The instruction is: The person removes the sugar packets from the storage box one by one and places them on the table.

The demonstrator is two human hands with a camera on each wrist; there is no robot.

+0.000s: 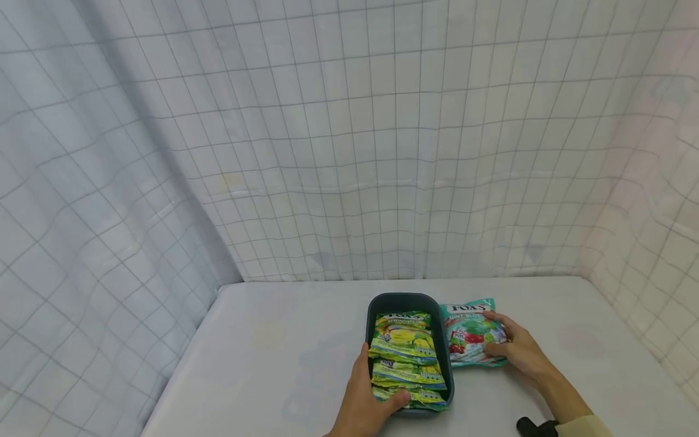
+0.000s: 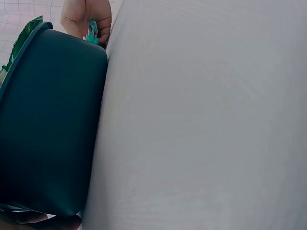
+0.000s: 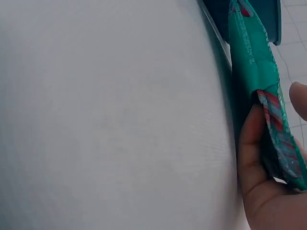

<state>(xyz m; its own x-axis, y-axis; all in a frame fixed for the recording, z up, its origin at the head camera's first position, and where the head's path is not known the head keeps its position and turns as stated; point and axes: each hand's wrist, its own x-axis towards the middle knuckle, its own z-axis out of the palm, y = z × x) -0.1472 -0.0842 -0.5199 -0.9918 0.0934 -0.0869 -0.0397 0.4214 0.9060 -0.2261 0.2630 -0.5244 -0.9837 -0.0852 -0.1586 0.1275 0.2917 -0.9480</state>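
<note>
A dark green plastic container stands on the table, with several yellow-green candy bags overlapping in a row inside it. My left hand grips its near left corner, fingers along the outer left wall and thumb over the nearest bag. Just right of the container is a teal candy bag printed "FOX'S" with red fruit. My right hand holds this bag by its right side. In the right wrist view a finger reaches under the bag's edge, while the thumb is above it.
The white table extends to both sides of the container. White grid-patterned curtains hang behind it and at the left and right. A black band is around my right wrist, by a pale sleeve.
</note>
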